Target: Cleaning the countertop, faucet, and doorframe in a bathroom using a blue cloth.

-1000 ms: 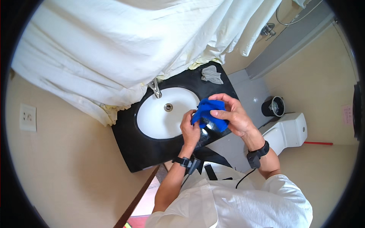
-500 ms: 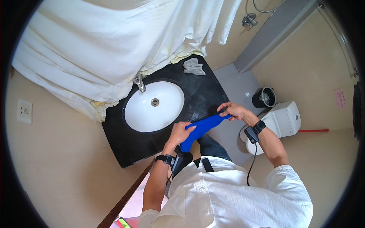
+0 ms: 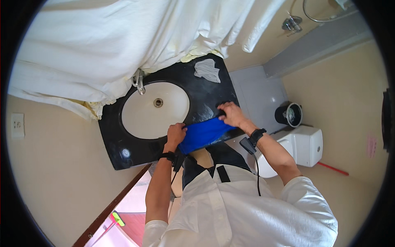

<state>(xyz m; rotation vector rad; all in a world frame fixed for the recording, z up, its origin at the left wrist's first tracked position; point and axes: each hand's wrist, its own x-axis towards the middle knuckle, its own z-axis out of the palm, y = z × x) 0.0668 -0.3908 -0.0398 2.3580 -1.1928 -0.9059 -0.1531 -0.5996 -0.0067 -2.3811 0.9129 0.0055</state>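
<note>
Your left hand (image 3: 176, 134) is gripping one end of a blue cloth (image 3: 205, 132), and your right hand (image 3: 233, 115) is pinching the other, fingers closed on its upper corner. The cloth is spreading between them, over the front part of the black counter (image 3: 164, 154); whether it is touching the stone, you cannot tell from here. It is looking light, soft and limp, with nothing fragile about it, so it probably needs both ends held to stay flat; the two upper corners are seeming the best places to hold. Whether it is damp or slippery is not showing.

Just beyond the cloth, a pale smear (image 3: 204, 111) is marking the counter. The white basin (image 3: 135, 123) is curving close by your left hand, its rim limiting the flat surface there. More open counter is stretching away between the basin and a crumpled grey cloth (image 3: 207, 71). The counter's right edge is running near your right hand, with the toilet (image 3: 306, 144) and bin (image 3: 284, 115) standing past it.
</note>
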